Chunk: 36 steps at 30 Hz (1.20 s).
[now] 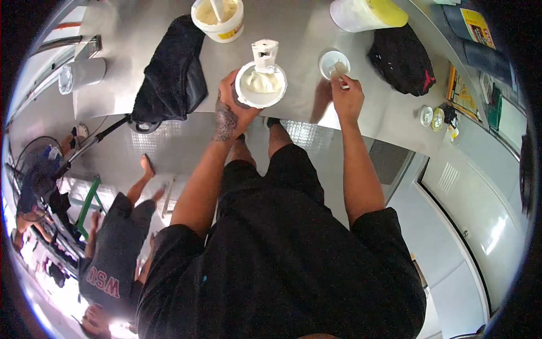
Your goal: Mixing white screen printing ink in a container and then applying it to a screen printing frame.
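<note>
My left hand [230, 107] is wrapped round a white tub [241, 95] and holds it at the near edge of the steel table. White cream [263, 83] lies inside. A flat white plastic tool [265, 52] with a slot in it stands against the tub's far rim, its lower end at the cream. To the right, my right hand [348, 100] pinches a small pale utensil [340, 69] that dips into a small white bowl [324, 61] on the table. The utensil's exact kind is hard to make out.
A white bucket [230, 33] of pale food, with a white handle in it, stands on the steel table [302, 42]. Black cloth [172, 70] lies left, a black cloth item [402, 61] right. A yellow-and-white container [353, 14] lies beyond. Another person [116, 243] is behind left.
</note>
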{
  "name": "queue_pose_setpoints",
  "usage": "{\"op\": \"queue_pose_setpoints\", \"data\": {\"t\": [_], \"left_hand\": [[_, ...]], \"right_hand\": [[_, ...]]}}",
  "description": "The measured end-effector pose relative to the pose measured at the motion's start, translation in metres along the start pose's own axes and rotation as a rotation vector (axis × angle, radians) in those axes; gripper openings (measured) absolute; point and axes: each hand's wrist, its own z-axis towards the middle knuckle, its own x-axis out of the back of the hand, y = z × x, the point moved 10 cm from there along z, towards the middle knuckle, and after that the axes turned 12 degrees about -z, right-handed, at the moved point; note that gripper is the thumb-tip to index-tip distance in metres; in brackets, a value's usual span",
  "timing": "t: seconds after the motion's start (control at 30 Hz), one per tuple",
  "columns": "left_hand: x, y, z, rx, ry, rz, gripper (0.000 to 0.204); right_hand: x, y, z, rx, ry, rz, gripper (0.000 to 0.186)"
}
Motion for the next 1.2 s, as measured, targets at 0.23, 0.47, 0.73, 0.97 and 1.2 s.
{"op": "queue_pose_setpoints", "data": {"t": [0.23,0.47,0.73,0.97,1.2], "left_hand": [[-0.005,-0.006,0.005,0.027,-0.005,-0.038,0.099],[-0.015,0.012,-0.005,-0.143,0.113,0.246,0.110],[-0.021,-0.008,0.022,0.113,-0.318,-0.043,0.108],[-0.022,-0.028,0.008,0.010,-0.046,-0.052,0.099],[-0.038,0.024,0.004,-0.228,-0.022,0.320,0.109]], "right_hand": [[-0.028,0.041,0.010,-0.144,-0.120,0.172,0.024],[0.020,-0.025,-0.011,-0.186,-0.218,0.783,0.017],[0.037,-0.116,-0.038,-0.036,-0.470,0.992,0.018],[0.034,-0.116,-0.059,-0.029,-0.491,0.983,0.016],[0.032,-0.100,-0.086,-0.154,-0.497,0.974,0.016]]}}
